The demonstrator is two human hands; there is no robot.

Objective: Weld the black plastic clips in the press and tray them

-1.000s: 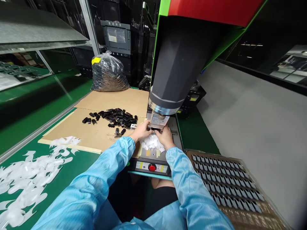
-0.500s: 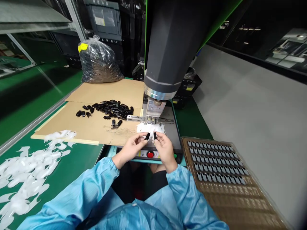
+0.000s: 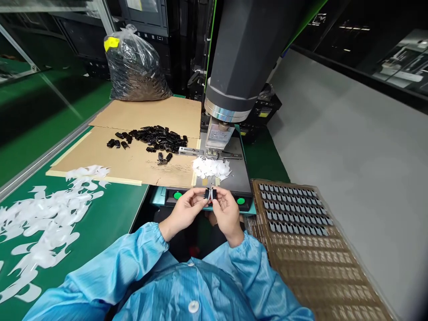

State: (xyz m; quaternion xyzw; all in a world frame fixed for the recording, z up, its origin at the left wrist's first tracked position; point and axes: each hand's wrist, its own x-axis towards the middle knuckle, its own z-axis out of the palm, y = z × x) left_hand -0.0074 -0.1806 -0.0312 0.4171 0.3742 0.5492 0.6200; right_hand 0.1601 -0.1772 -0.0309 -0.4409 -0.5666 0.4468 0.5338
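My left hand (image 3: 189, 206) pinches a small black plastic part (image 3: 206, 193) between thumb and fingers. Facing it, my right hand (image 3: 227, 210) pinches another small black plastic part (image 3: 214, 193). The two parts are side by side, with a thin pale strip between them; whether they touch I cannot tell. Both hands are over the front edge of the machine base, between two green buttons (image 3: 177, 195). Just beyond them is a heap of white film pieces (image 3: 211, 168), below the machine's metal head (image 3: 219, 135).
Loose black plastic parts (image 3: 160, 139) lie on cardboard (image 3: 133, 165), with a filled plastic bag (image 3: 137, 67) behind. White film pieces (image 3: 50, 214) spread over the green table at left. A brown tray (image 3: 301, 267) on the right holds rows of grey parts (image 3: 294, 208).
My hands have come closer together, bringing the two black parts side by side. They have drawn back from the white heap towards my body. The camera view has tilted downward.
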